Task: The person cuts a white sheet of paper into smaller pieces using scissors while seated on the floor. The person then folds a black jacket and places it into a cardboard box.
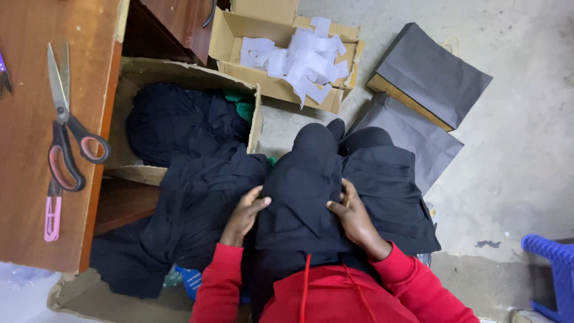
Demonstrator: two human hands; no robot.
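Concrete floor (526, 137) behind, both hands' grips, left (242, 212) and right (353, 215), pinching black cloth (302, 191)

Two hands — a left hand (246, 210) and a right hand (353, 216) — rest on one black garment (302, 191) in the near middle. Two cardboard boxes stand far left: one of dark cloth (179, 119), one of white paper scraps (299, 57). Two grey paper bags (427, 75) lie far right. One pair of scissors (69, 134) and one pink tool (52, 214) lie on one wooden table (27, 197) at left — one blue stool (553, 263) near right.
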